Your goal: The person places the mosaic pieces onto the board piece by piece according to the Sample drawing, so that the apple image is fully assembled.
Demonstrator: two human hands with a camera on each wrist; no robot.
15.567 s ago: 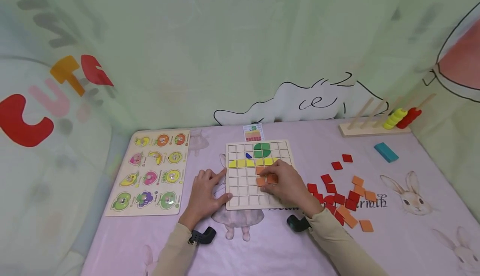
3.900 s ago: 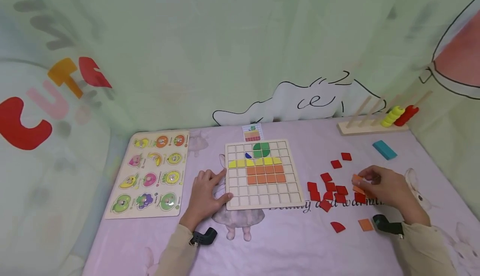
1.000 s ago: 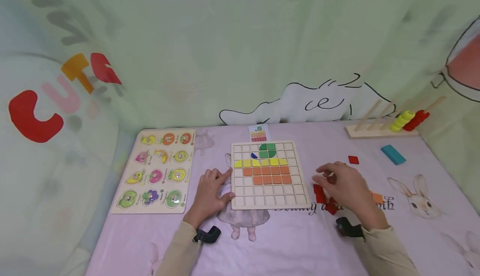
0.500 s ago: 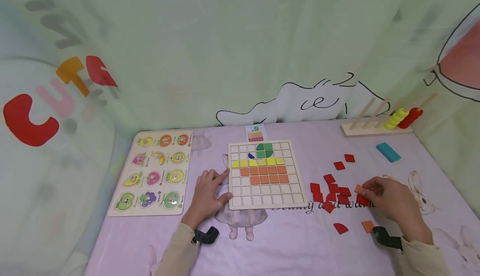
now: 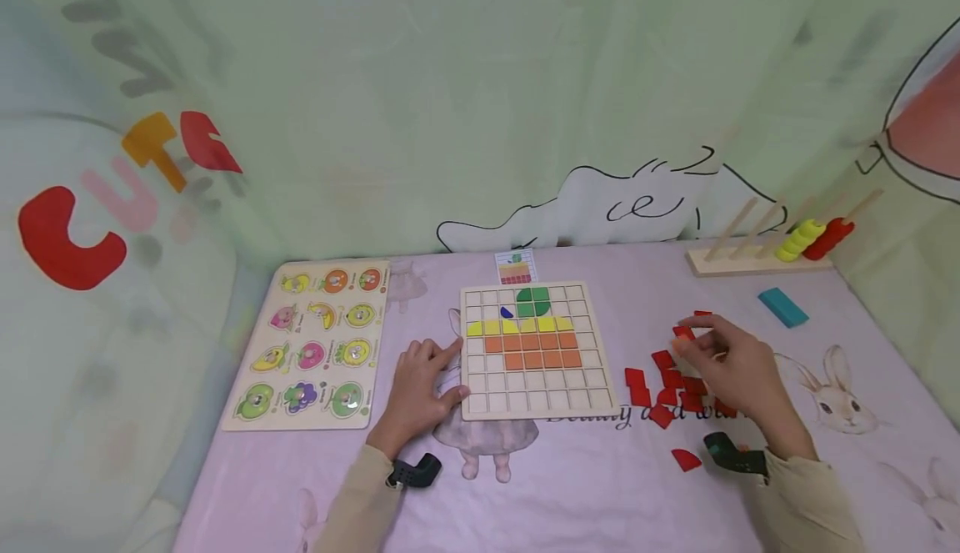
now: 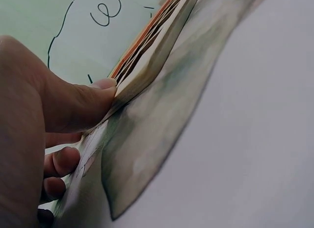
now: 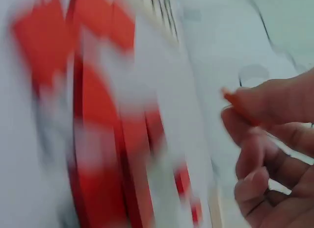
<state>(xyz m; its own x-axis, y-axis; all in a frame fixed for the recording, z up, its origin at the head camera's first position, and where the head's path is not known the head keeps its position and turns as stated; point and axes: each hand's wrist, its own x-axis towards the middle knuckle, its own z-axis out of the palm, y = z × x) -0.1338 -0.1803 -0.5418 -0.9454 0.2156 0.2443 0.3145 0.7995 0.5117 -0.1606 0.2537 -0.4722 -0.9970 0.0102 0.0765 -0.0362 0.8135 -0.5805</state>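
Note:
My right hand [image 5: 738, 369] pinches a small orange square tile [image 7: 238, 106] between thumb and index finger. It is raised over the scattered red tiles [image 5: 662, 416], right of the wooden grid board [image 5: 517, 401]. On the board lie two rows of orange tiles [image 5: 532, 359], five in the upper row and fewer below. Above them run yellow pieces [image 5: 546, 324], then a green rounded shape [image 5: 533, 301] and a blue piece [image 5: 507, 313]. My left hand [image 5: 418, 386] rests at the board's left edge, thumb and index finger touching it.
A small pattern card [image 5: 516, 268] lies behind the board. The fruit puzzle board [image 5: 294, 423] is on the left. At the back right stand a wooden bead rack [image 5: 750, 264] and a teal block [image 5: 783, 307]. A red quarter-round piece [image 5: 686, 459] lies nearer the front.
The right hand has lifted an orange tile from the right-hand pile and moved left. Earlier, more orange tiles were laid in the board's rows. The left hand stays at the board's edge.

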